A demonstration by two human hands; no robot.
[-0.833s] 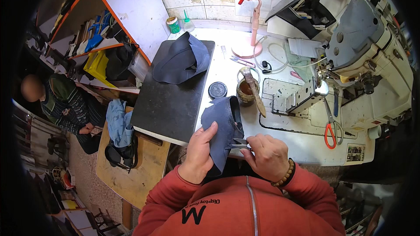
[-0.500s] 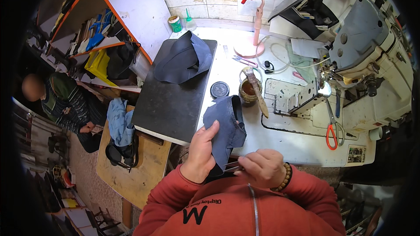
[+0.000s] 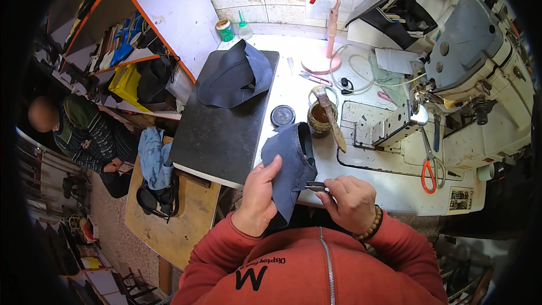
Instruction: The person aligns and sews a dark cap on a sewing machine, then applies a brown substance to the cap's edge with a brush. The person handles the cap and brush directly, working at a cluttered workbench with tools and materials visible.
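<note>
My left hand point(image 3: 258, 197) is closed on a dark blue-grey shoe upper point(image 3: 285, 164), thumb on its face and the other fingers behind it. The upper stands tilted, its opening and rough edge facing right. My right hand point(image 3: 351, 203) grips small metal thread snips point(image 3: 316, 186), whose tips point left at the upper's lower right edge. I cannot tell if the tips touch it. Just beyond the upper stands a glue jar point(image 3: 320, 121) with a brush point(image 3: 331, 117) resting across it. A round black lid point(image 3: 283, 116) lies to the jar's left.
Another dark upper point(image 3: 237, 76) lies on a black board point(image 3: 220, 130). At right are a sewing machine point(image 3: 468, 73) and orange-handled scissors point(image 3: 429, 169). A pink lamp stand point(image 3: 322, 59) rises at the back. A person point(image 3: 90, 135) sits at far left beside a shelf.
My right hand has moved up and away from me, bringing the snips from below the upper to its right edge. The left hand and upper have barely shifted.
</note>
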